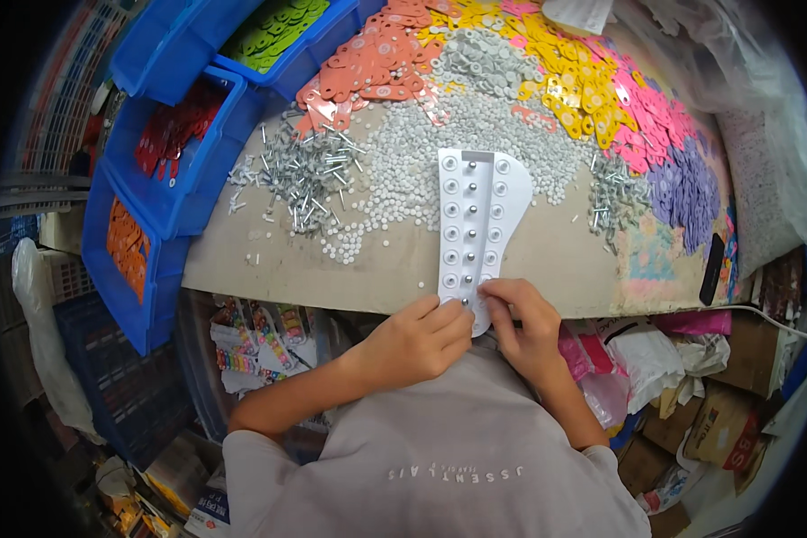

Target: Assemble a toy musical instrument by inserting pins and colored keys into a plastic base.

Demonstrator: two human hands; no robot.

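Note:
A white holder board (515,193) with one rounded side lies on the table and juts over its near edge. Down its middle groove runs a row of metal pins (471,233). Clear-white round rings (451,210) sit in a column on either side of that groove. My left hand (419,339) is closed, its fingertips against the near left part of the board. Thumb and fingers of my right hand (522,325) are pinched together by the near right rings. Anything between the fingers of either hand is too small or hidden to make out.
Small white discs (403,166) spread across the tabletop (332,285). Metal pins with pale heads (309,175) are heaped at left, more (614,193) at right. Coral (368,67), yellow (592,85), pink (659,125) and purple tags (686,188) pile behind. Blue bins (175,211) stand left.

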